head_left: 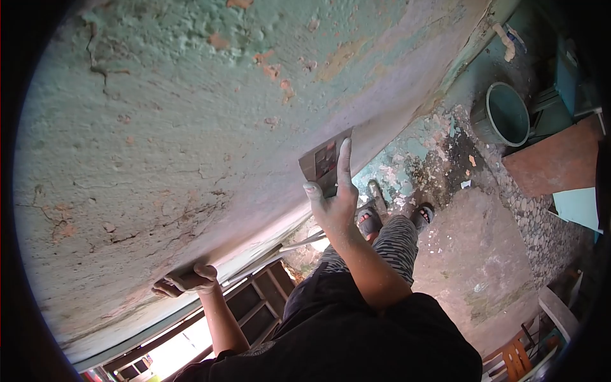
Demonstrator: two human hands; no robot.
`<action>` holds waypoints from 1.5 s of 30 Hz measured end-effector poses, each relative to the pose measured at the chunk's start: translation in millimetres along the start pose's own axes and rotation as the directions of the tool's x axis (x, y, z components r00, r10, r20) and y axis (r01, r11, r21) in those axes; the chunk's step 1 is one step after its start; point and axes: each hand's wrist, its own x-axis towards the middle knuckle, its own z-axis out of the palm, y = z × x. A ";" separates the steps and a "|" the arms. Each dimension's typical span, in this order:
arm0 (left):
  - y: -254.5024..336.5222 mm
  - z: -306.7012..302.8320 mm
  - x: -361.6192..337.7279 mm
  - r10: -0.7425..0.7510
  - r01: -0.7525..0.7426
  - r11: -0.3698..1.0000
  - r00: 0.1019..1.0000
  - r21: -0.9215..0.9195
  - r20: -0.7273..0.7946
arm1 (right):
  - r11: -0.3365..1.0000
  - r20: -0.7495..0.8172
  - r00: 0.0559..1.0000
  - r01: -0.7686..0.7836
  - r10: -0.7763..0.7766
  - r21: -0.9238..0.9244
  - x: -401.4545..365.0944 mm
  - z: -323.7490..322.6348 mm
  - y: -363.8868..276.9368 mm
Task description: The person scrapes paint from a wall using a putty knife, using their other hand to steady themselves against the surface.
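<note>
A worn wall (146, 159) with peeling green paint fills the upper left. My right hand (335, 204), dusted pale, holds a flat dark rectangular plate (326, 161) against the wall's lower part. Its index finger and thumb stretch along the plate; the other fingers are hidden. Further left, my left hand (188, 280) rests at the wall with fingers apart, a dark patch around it. Whether that patch is shadow or a thin object is unclear.
Around my sandaled feet (369, 223) lies a stained floor (464, 254) with paint flakes. A bucket (507, 114), a brown board (554, 156) and a pipe (505, 41) are at the right. Slatted wooden frames (261, 299) stand at lower left, an orange slatted item (515, 360) at lower right.
</note>
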 end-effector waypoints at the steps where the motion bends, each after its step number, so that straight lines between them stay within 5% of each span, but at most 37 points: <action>1: 0.4 -1.9 1.1 0.000 0.000 1.000 1.000 0.003 0.000 | 0.999 -0.015 0.999 0.046 -0.047 -0.027 -1.8 2.2 -2.3; 4: 2.8 0.0 7.5 0.015 -0.015 1.000 1.000 -0.004 -0.024 | 0.984 -0.015 0.986 0.167 -0.168 -0.055 2.5 4.6 -4.2; 8: 2.7 -0.9 3.7 0.028 -0.028 1.000 1.000 -0.002 -0.007 | 1.000 -0.051 0.999 0.016 -0.016 -0.016 14.1 -6.1 -8.0; 12: 0.1 -2.3 1.2 0.004 -0.005 0.999 1.000 0.032 0.028 | 0.962 -0.027 0.968 0.244 -0.249 -0.124 10.5 -0.4 -1.4; 18: 3.7 2.0 5.7 0.024 -0.025 1.000 0.998 -0.011 -0.054 | 0.998 0.005 0.999 0.045 -0.045 -0.052 18.8 -9.8 -16.8; 19: 2.7 0.7 4.6 0.023 -0.024 1.000 0.998 -0.009 -0.061 | 0.970 -0.010 0.976 0.217 -0.219 -0.106 16.1 -6.2 -15.8; 22: -0.5 -0.9 1.3 0.011 -0.012 1.000 1.000 0.015 0.006 | 0.940 -0.021 0.952 0.299 -0.306 -0.167 21.2 -2.0 -10.7; 25: -0.1 -1.7 -1.2 0.011 -0.011 1.000 1.000 -0.025 -0.012 | 0.983 -0.029 0.987 0.152 -0.156 -0.105 39.7 -15.7 -19.3; 29: 2.6 -0.4 3.3 0.002 -0.003 1.000 1.000 -0.010 -0.028 | 0.967 -0.051 0.966 0.253 -0.254 -0.015 20.6 -8.7 2.8; 32: -2.8 -1.2 -1.0 0.010 -0.010 1.000 1.000 -0.017 0.005 | 0.980 0.099 0.976 0.196 -0.192 -0.035 -38.9 -10.2 62.8; 37: -2.5 0.9 -8.4 -0.034 0.034 0.999 0.999 -0.019 0.017 | 0.975 0.009 0.995 0.101 -0.101 -0.199 -44.4 -23.4 110.7; 40: -0.2 -1.0 -0.9 0.018 -0.018 0.999 1.000 0.047 0.009 | 0.910 0.091 0.954 0.300 -0.286 -0.286 -19.3 -26.2 114.5; 45: 5.0 2.6 5.4 0.011 -0.012 0.998 1.000 0.060 0.016 | 0.940 -0.078 0.947 0.296 -0.312 -0.172 13.0 -7.2 84.3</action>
